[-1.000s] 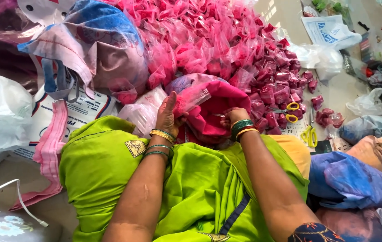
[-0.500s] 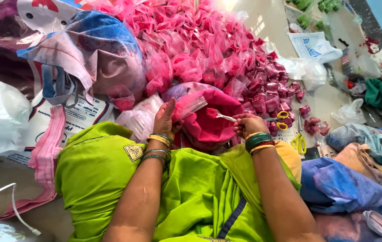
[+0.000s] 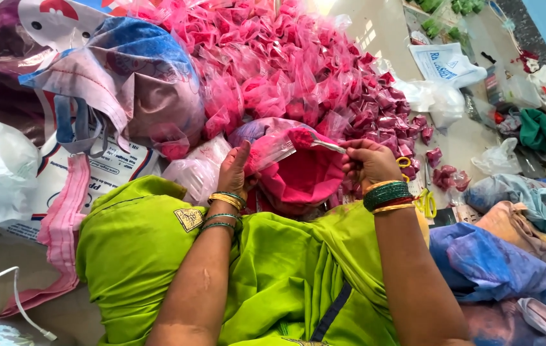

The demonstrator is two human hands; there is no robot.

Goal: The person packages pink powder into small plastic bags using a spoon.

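We are looking down at our two hands working over a mound of pink powder (image 3: 305,182) heaped in a bag on our lap. Our left hand (image 3: 234,170) is pinching a small clear plastic pouch (image 3: 271,148) by its lower edge, the grip clamped together on the film and holding the pouch's mouth tilted toward the right. Our right hand (image 3: 369,163) is gripping the handle of a metal spoon (image 3: 327,145), fingers clamped around it, and the spoon's bowl is sitting right at the pouch's opening with a heap of pink powder on it. The pouch is hovering just above the powder mound, between our two hands.

Beyond our hands, a big pile of filled pink pouches (image 3: 273,70) is spreading across the floor (image 3: 388,32). To the left, a blue and white sack (image 3: 125,83) is slumping against that pile. Yellow-handled scissors (image 3: 425,202) are lying just beside our right wrist, near a few stray pink packets (image 3: 443,176). Crumpled blue cloth (image 3: 487,259) is lying on the right, and a green cloth (image 3: 537,130) is sitting further off. Bangles are circling both of our wrists, and our green garment (image 3: 273,275) is filling the lower part of the view.
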